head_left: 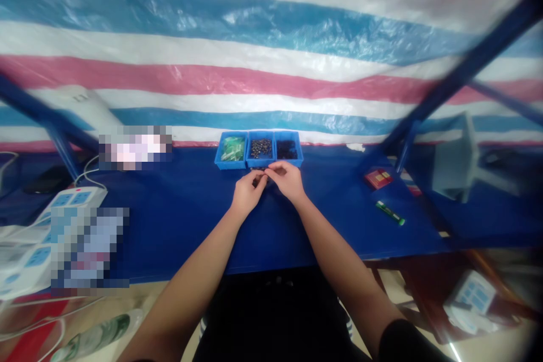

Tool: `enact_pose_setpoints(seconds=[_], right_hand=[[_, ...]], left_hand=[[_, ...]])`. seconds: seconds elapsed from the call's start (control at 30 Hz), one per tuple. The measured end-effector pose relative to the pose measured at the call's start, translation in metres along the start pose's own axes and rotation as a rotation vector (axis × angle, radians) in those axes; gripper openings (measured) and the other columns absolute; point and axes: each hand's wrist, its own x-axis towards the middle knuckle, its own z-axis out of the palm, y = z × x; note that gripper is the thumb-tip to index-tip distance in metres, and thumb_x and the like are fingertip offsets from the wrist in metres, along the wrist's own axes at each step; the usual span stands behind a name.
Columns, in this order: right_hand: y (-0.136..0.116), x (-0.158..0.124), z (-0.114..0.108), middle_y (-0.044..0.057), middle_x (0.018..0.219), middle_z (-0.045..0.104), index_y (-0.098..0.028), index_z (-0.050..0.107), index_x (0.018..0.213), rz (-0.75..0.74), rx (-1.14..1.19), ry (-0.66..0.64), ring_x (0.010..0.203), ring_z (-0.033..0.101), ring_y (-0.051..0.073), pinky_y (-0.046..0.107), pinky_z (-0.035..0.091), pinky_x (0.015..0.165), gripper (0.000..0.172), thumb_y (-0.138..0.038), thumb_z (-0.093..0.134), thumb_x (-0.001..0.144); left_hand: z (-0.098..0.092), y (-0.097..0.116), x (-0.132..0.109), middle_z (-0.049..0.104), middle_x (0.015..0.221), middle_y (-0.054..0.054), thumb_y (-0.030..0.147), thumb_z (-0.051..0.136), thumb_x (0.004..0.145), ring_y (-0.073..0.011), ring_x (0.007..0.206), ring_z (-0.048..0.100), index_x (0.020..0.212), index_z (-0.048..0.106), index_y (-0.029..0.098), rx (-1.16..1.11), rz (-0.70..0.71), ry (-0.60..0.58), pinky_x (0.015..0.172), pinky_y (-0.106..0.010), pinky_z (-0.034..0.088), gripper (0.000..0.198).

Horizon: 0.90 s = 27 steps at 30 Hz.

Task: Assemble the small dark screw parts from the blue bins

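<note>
Two bare hands work above a blue tabletop (182, 209), in front of three blue bins set side by side. The left bin (231, 165) holds green and clear pieces; the middle bin (261, 163), many small, dark metallic pieces; the right bin (292, 163), a mass of black pieces. The contents are too small to be counted individually. One red box (379, 179) and one green tube (390, 213) lie to the right, near each other, with one white scrap (355, 147) farther back. One white power strip (78, 198) occupies the left of the table; one clear bottle (102, 334) lies below it.

Behind the table hangs a sheet (254, 79) striped red, white and blue. A blue frame bar (449, 59) slants upward at the right.

The row of bins stands at the back of the tabletop, its long axis running left to right, open tops facing upward. The left hand (248, 189) and right hand (288, 180) meet just in front of the row, fingers bent and fingertips together; whether they grip a small piece, and which way it would point, cannot be told.
</note>
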Motion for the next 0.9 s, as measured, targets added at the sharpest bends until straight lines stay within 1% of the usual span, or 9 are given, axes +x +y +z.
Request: enact_pose_setpoints(seconds=[0.07,0.2,0.27,0.4,0.57,0.77,0.9], right_hand=[[0.0016,0.0004,0.0,0.005,0.09,0.072,-0.018,0.067,0.092,-0.003,0.004,-0.044,0.083,0.069,0.018,0.031,0.057,0.079,0.024,-0.036,0.069,0.077],[0.0052,0.0008,-0.0012,0.005,0.101,0.072,-0.019,0.068,0.099,-0.033,0.023,-0.167,0.094,0.069,0.018,0.032,0.054,0.088,0.024,-0.035,0.065,0.081],[0.0054,0.0007,-0.0027,0.005,0.103,0.072,-0.019,0.069,0.099,-0.049,0.025,-0.194,0.094,0.069,0.017,0.033,0.054,0.089,0.023,-0.034,0.065,0.082],[0.0024,0.0008,-0.0068,0.006,0.1,0.072,-0.018,0.069,0.098,-0.082,0.016,-0.219,0.09,0.068,0.017,0.032,0.054,0.085,0.021,-0.032,0.064,0.083],[0.0014,0.0013,-0.0091,0.006,0.101,0.069,-0.02,0.067,0.104,-0.165,-0.018,-0.267,0.089,0.066,0.016,0.031,0.054,0.082,0.022,-0.028,0.059,0.086],[0.0005,-0.0003,-0.0091,0.005,0.097,0.063,-0.022,0.066,0.111,-0.303,-0.11,-0.267,0.086,0.062,0.016,0.032,0.053,0.079,0.03,-0.017,0.057,0.083],[-0.0006,-0.0008,-0.0087,0.005,0.097,0.062,-0.023,0.066,0.113,-0.346,-0.124,-0.263,0.084,0.062,0.015,0.03,0.054,0.077,0.033,-0.016,0.057,0.082]], left_hand=[[0.0003,-0.0009,0.0003,0.07,0.081,-0.001,0.042,0.054,0.089,-0.015,0.069,0.065,0.096,0.067,0.022,0.015,-0.003,0.018,0.071,-0.026,0.05,0.026],[0.0002,-0.0027,0.0005,0.071,0.083,-0.002,0.041,0.052,0.091,-0.0149,0.071,0.065,0.097,0.067,0.021,0.022,-0.008,0.05,0.072,-0.026,0.05,0.026],[-0.0004,-0.0026,0.0004,0.071,0.084,-0.002,0.04,0.052,0.091,-0.015,0.071,0.065,0.098,0.067,0.021,0.02,-0.008,0.047,0.072,-0.026,0.05,0.026],[-0.0013,-0.0005,0.0,0.07,0.082,-0.002,0.04,0.05,0.091,-0.0147,0.071,0.064,0.094,0.066,0.02,0.01,0.0,0.022,0.071,-0.026,0.049,0.026],[-0.0002,0.0005,-0.0002,0.068,0.079,-0.001,0.038,0.05,0.091,-0.014,0.068,0.062,0.092,0.065,0.019,-0.026,0.041,0.037,0.068,-0.025,0.048,0.024],[0.0012,-0.0015,0.0001,0.069,0.08,-0.001,0.034,0.052,0.09,-0.0144,0.07,0.063,0.089,0.065,0.019,-0.051,0.043,0.022,0.069,-0.025,0.048,0.02],[0.0001,0.0,0.0,0.069,0.078,-0.001,0.034,0.054,0.088,-0.0139,0.067,0.063,0.088,0.066,0.019,-0.035,0.038,0.055,0.069,-0.025,0.048,0.019]])
